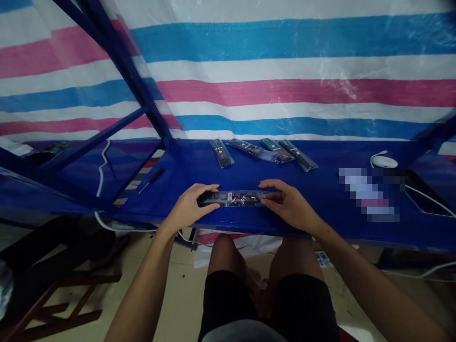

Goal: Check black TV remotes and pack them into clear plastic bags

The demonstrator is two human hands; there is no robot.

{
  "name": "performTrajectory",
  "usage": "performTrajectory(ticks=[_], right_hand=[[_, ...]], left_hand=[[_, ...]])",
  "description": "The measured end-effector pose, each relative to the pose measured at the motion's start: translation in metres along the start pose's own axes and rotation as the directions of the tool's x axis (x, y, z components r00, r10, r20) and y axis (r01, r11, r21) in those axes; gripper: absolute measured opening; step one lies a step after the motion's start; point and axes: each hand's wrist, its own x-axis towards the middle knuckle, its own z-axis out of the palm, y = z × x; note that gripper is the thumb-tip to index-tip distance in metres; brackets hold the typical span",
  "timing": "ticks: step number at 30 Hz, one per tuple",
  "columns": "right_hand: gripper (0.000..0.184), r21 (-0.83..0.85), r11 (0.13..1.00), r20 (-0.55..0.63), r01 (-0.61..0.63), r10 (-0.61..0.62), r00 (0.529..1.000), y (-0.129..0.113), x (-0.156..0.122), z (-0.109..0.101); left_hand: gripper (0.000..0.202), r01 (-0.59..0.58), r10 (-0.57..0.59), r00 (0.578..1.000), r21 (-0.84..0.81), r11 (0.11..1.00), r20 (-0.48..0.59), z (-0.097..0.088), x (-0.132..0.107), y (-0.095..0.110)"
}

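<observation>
Striped sheeting (285, 90) in blue, white and pink fills the top of the frame, a blue metal frame (124, 71) slants down the upper left, and below it all runs the blue tabletop (188, 164). Right at centre, here's the action: a bagged remote (237, 198), dark in its clear plastic, lying crosswise near the front edge with a small white-and-red label showing. Left hand (187, 206) has its end, thumb below, fingers above, clamped on the dark tip! Over on the other end, the right hand (294, 206) pinches the plastic, thumb and fingertips drawn in on it.

Look behind them, upper centre: four more wrapped remotes (221, 153), one apart on the left, the others bunched close together. Out at centre left, a screwdriver (153, 178) lies slantwise. Swing to the right side: a white rounded device (386, 162) with a cable, a blurred-out patch (366, 194), and a dark flat device (427, 190) crossed by a white cord. Lower left, a wooden stool (85, 317) stands on the floor.
</observation>
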Motion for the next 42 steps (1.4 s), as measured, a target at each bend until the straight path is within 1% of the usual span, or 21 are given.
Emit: performTrajectory(ticks=[2,4,5,7,10,12,16,20,22,26,32,34,36,38,40,42], right_hand=[[0.033,-0.125,0.990,-0.058,0.059,-0.067,0.996,0.002,0.000,-0.008],[0.035,-0.271,0.960,-0.119,0.075,-0.111,0.987,0.005,-0.001,-0.020],[0.038,-0.330,0.941,-0.126,0.074,-0.122,0.985,0.007,-0.001,-0.026],[0.041,-0.421,0.903,-0.072,0.086,-0.128,0.989,0.009,-0.002,-0.035],[0.029,-0.519,0.842,0.073,0.147,-0.127,0.989,0.011,-0.001,-0.042],[0.023,-0.549,0.819,0.115,0.167,-0.123,0.986,0.010,0.001,-0.042],[0.022,-0.557,0.818,0.122,0.141,-0.087,0.989,0.005,0.005,-0.044],[0.012,-0.536,0.834,0.170,0.131,-0.046,0.984,-0.001,0.007,-0.046],[0.012,-0.536,0.838,0.144,0.100,-0.027,0.989,-0.004,0.007,-0.044],[0.017,-0.533,0.846,0.076,0.028,0.014,0.997,-0.009,0.008,-0.039],[0.012,-0.583,0.812,0.060,0.024,0.014,0.998,-0.006,0.010,-0.035],[0.012,-0.567,0.824,0.068,-0.004,0.051,0.996,-0.007,0.012,-0.037],[0.014,-0.520,0.853,0.075,-0.055,0.109,0.991,-0.012,0.015,-0.044],[0.017,-0.463,0.882,0.072,-0.084,0.132,0.989,-0.020,0.020,-0.058],[0.020,-0.422,0.904,0.049,-0.077,0.107,0.993,-0.032,0.027,-0.078],[0.023,-0.390,0.916,0.009,-0.089,0.100,0.995,-0.046,0.033,-0.100]], left_hand=[[0.051,0.004,-0.004,1.000,0.002,1.000,-0.003,0.000,0.000,0.000],[0.050,0.004,-0.004,1.000,0.019,1.000,-0.003,0.000,0.000,-0.001],[0.050,0.000,0.000,1.000,0.031,1.000,-0.004,0.000,0.000,-0.001],[0.049,-0.012,0.012,1.000,0.052,0.999,-0.011,0.000,0.000,-0.001],[0.048,-0.019,0.021,1.000,0.070,0.997,-0.020,0.000,0.001,-0.002],[0.048,-0.014,0.016,1.000,0.078,0.997,-0.019,0.000,0.000,-0.002],[0.048,-0.020,0.022,0.999,0.072,0.997,-0.029,0.001,-0.001,-0.002],[0.046,-0.031,0.034,0.999,0.088,0.996,-0.037,0.002,-0.001,-0.003],[0.046,-0.025,0.028,0.999,0.099,0.995,-0.036,0.002,-0.001,-0.003],[0.045,-0.038,0.041,0.998,0.091,0.995,-0.037,0.002,-0.001,-0.001],[0.044,-0.038,0.042,0.998,0.105,0.994,-0.041,0.002,-0.001,0.000],[0.045,-0.042,0.045,0.999,0.106,0.993,-0.030,0.001,-0.001,-0.001],[0.049,-0.039,0.042,0.999,0.104,0.994,-0.020,0.001,-0.001,0.000],[0.054,-0.031,0.033,0.999,0.076,0.997,-0.020,0.001,0.000,0.003],[0.054,-0.037,0.037,0.999,0.010,0.999,-0.021,0.002,0.003,0.010],[0.049,-0.067,0.066,0.997,-0.066,0.996,-0.028,0.005,0.009,0.020]])
